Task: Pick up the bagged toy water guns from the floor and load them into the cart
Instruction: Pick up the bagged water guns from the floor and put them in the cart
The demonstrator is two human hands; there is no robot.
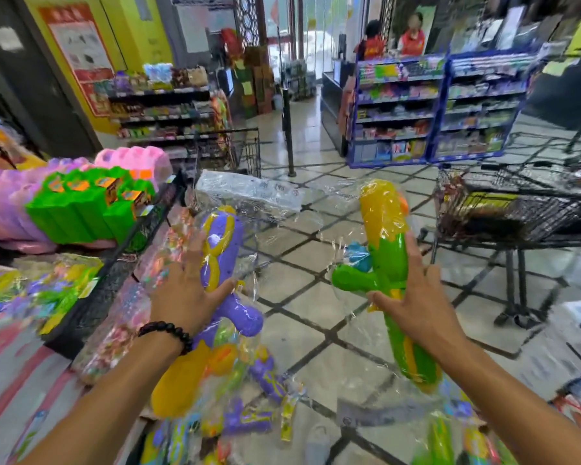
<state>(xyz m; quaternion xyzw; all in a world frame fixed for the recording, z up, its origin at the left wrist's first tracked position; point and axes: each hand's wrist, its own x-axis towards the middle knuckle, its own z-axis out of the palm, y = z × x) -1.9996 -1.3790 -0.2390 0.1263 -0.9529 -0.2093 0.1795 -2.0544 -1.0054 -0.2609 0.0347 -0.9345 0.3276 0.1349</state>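
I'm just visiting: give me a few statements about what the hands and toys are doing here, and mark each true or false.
1. The left hand holds a purple bagged water gun. True.
2. The right hand holds a pink bagged gun. False: its green and yellow water gun is bagged.
3. More bagged toys lie below the hands. True.
4. The wire cart stands on the left. False: it stands on the right.
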